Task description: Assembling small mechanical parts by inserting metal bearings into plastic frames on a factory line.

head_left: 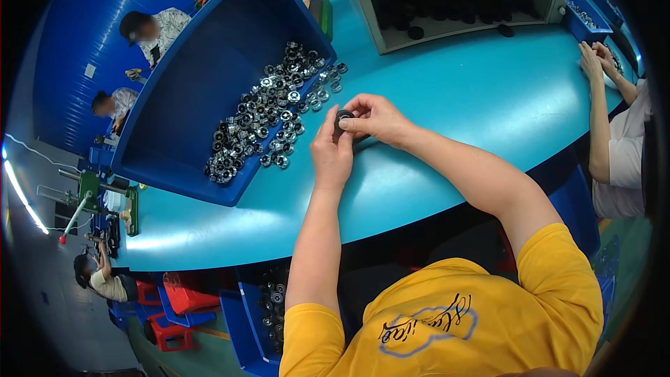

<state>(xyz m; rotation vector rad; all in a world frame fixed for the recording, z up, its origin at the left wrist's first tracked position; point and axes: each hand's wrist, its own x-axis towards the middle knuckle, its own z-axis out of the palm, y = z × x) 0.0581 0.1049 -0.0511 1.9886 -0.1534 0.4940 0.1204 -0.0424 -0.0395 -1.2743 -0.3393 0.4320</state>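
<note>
Over the turquoise table, both my hands grip a small black round part (343,117), like a wheel or ring. My left hand (332,156) wraps it from the left, thumb and fingers closed. From the right, my right hand (379,119) pinches it, with the thumb across its face. My fingers cover part of it, so its exact kind is unclear. Just left of my hands, shiny metal hub-like pieces (262,108) lie heaped in a tilted blue bin (188,91). Several more have spilled over its lip onto the table (426,91).
A grey open-fronted box (382,43) with black round parts stands at the far side. Another person's hands (595,61) work at the right, beside a small blue bin (585,28). A green hand press (87,192) is at the left. Below the table edge sits a blue crate (241,328).
</note>
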